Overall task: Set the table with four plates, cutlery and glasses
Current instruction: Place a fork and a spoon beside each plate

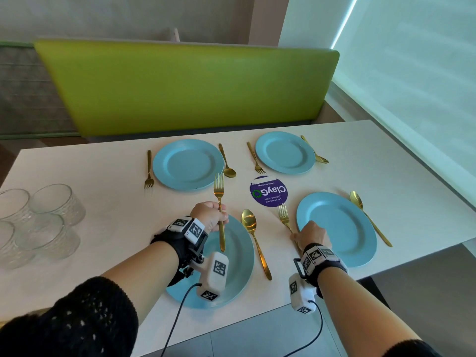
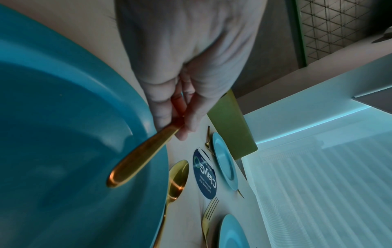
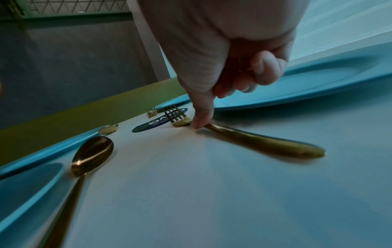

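A gold fork [image 1: 220, 210] is held in the left hand [image 1: 209, 217], fingers curled round mid-handle. Its long axis runs near to far, tines pointed away toward the far-left plate [image 1: 188, 164], handle end hanging over the near-left plate [image 1: 239, 266]. In the left wrist view the handle [image 2: 137, 161] is seen above that plate [image 2: 63, 134], clear of it.

A second fork [image 1: 285, 219] lies flat on the table [image 1: 103, 171], just left of the near-right plate [image 1: 337, 228], tines pointed away toward the round purple sticker [image 1: 268, 191]. Its neck is pinched or pressed by the right hand [image 1: 311, 234]; in the right wrist view a fingertip [image 3: 200, 120] is seen on the fork [image 3: 254, 139], other fingers curled, hold not fully clear.

A spoon [image 1: 255, 240] lies between the near plates, bowl pointed away. Nothing is seen on the four blue plates. The far-right plate [image 1: 284, 153] is flanked by a fork [image 1: 255, 158] and a spoon [image 1: 314, 150]. The far-left plate is flanked by a fork [image 1: 149, 170] and a spoon [image 1: 226, 162], with tines and bowls pointed toward the near edge. A spoon [image 1: 369, 218] lies right of the near-right plate.

Four clear glasses [image 1: 41, 222] are grouped at the left of the table, contents not discernible. The table is pale. A green bench back [image 1: 185, 86] stands behind it, a blind-covered window [image 1: 412, 60] at right.
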A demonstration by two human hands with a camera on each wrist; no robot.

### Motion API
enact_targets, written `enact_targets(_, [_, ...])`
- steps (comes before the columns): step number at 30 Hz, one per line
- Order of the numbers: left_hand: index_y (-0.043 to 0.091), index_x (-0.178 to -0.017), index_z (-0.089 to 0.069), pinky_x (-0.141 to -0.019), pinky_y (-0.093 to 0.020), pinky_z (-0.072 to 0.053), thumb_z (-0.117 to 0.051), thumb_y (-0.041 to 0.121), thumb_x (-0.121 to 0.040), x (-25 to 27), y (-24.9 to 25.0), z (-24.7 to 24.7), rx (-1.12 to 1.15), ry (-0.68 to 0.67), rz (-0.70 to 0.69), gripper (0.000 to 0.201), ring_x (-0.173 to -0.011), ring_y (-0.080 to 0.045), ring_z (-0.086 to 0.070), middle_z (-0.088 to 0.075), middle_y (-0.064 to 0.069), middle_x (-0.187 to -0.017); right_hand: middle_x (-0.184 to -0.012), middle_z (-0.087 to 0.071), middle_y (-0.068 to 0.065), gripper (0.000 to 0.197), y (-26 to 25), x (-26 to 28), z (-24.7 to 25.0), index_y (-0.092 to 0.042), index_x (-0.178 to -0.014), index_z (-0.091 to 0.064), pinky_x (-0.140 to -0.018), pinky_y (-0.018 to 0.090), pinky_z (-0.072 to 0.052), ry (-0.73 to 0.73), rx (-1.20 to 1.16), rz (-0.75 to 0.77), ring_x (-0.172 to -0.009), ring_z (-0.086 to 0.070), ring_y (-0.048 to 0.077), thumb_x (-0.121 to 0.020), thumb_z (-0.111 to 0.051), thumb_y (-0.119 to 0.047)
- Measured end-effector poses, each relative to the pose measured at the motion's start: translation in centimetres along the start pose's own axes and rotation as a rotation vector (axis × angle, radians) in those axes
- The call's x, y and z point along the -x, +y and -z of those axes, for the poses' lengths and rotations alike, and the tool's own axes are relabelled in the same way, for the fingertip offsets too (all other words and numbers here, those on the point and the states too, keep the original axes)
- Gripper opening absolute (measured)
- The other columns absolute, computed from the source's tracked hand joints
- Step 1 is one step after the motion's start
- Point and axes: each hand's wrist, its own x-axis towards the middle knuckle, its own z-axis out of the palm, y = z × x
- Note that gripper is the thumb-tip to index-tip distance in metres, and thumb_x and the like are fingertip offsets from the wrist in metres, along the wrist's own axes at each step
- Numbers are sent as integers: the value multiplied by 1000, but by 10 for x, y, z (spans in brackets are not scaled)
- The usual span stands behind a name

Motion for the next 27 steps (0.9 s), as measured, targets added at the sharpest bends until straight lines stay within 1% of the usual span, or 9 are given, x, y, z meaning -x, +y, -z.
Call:
enact_targets(5, [10, -76, -56, -86, -35, -53, -54, -10, -87, 2, -1, -1, 1, 0, 8, 23, -77, -22, -58, -57, -8, -77, -111, -63, 15, 41, 6, -2, 5, -7, -111, -55, -77, 35, -49, -4, -27, -16, -101, -62, 32, -81, -70, -30])
enact_targets(9, [10, -76, -55, -93, -37, -51, -54, -10, -87, 4, -3, -3, 6, -6, 25, 23, -74, -20, -58, -57, -7, -77, -110, -63, 16, 43, 9, -1, 6, -6, -110, -54, -79, 37, -50, -7, -45, -20, -101, -62, 33, -80, -71, -31])
enact_targets(14, [11, -76, -56, -93, -39, -51, -56, -10, -86, 5, -9, -1, 11, -5, 39, 23, -73, -20, -58, -57, -8, -76, -111, -63, 17, 44, 4, 3, 9, -5, -111, -53, -81, 37, -51, -12, -70, -10, -102, -61, 34, -80, -71, -31])
enact_targets(17, [12, -74, -54, -78, -36, -53, -54, -6, -89, 5, -14, 4, 23, -6, 55, 24, -64, -16, -54, -54, -6, -74, -116, -63, 15, 47, -10, 11, 10, -6, -114, -54, -88, 37, -51, -45, -74, 57, -107, -60, 32, -80, -72, -32])
enact_targets(20, [15, -75, -52, -60, -27, -53, -55, 6, -93, 6, -16, 11, 36, 31, 74, 20, -63, -13, -55, -54, -3, -74, -118, -63, 9, 41, -37, 33, 7, -7, -113, -60, -93, 32, -46, -158, -89, 259, -112, -58, 26, -82, -70, -32])
enact_targets(21, [16, -75, -52, -59, -27, -54, -54, 9, -93, 8, -15, 14, 46, 42, 76, 20, -64, -13, -55, -54, -2, -75, -116, -65, 6, 38, -48, 42, 5, -11, -110, -62, -92, 31, -46, -193, -105, 332, -109, -59, 23, -81, -69, -36])
enact_targets(23, [16, -75, -54, -62, -30, -53, -51, 12, -96, 10, -14, 21, 56, 39, 70, 21, -67, -15, -55, -52, -2, -78, -103, -68, 1, 33, -70, 63, -1, -17, -102, -66, -82, 27, -46, -250, -108, 456, -95, -60, 18, -81, -67, -41])
enact_targets(25, [14, -78, -55, -66, -32, -50, -47, 13, -98, 15, -12, 28, 57, 9, 70, 21, -76, -20, -54, -50, -2, -81, -84, -63, -4, 22, -91, 84, -11, -18, -94, -67, -67, 20, -42, -318, -198, 517, -78, -56, 13, -82, -68, -37])
enact_targets(27, [10, -90, -56, -70, -35, -51, -47, 14, -98, 20, -12, 39, 49, -26, 66, 13, -90, -25, -52, -52, -3, -88, -74, -58, -6, 15, -109, 104, -21, -18, -89, -65, -56, 15, -44, -384, -320, 521, -62, -53, 10, -83, -69, -31])
